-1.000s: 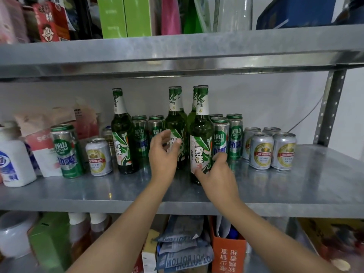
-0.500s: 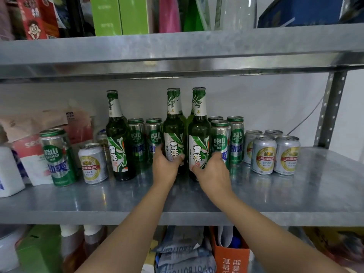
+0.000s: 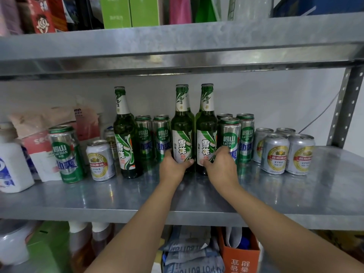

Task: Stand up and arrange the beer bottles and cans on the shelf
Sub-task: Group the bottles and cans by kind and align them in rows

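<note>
Left hand (image 3: 173,167) grips the lower body of the left beer bottle (image 3: 181,133), thumb curled across the label. Right hand (image 3: 221,164) grips the right beer bottle (image 3: 206,133) likewise. Both bottles stand upright and touching, mid-way along the metal shelf (image 3: 197,196). A Laoshan can (image 3: 230,134) stands just beside them at 3 o'clock. The fingertips behind the glass are hidden. A rear bottle (image 3: 191,115) shows only as a sliver.

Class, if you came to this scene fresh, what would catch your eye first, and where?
At mid-shelf, the left hand grips the left bottle and the right hand the right bottle, both green, upright, side by side. Short silver cans cluster at the right of the metal shelf.
</note>
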